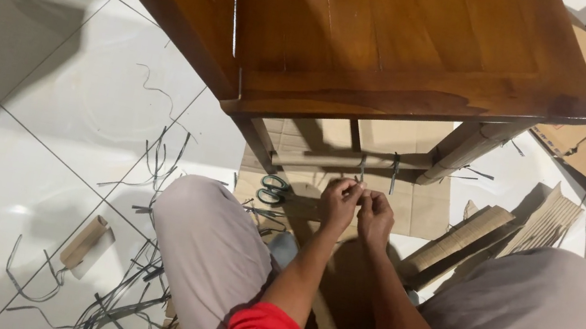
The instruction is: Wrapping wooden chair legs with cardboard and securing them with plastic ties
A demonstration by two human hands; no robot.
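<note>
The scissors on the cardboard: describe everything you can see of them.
The scissors lie flat on the cardboard sheet on the floor, beside the person's left knee and under the wooden table's edge. Only the two teal-green loop handles show clearly; the blades are too dark to make out. Neither hand touches them; the left hand is nearest.

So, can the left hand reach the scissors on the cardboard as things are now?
Probably yes. The scissors lie on the cardboard sheet, just left of the left hand, with nothing between them. That hand is pinching a thin strap, so it must release it first.
</note>
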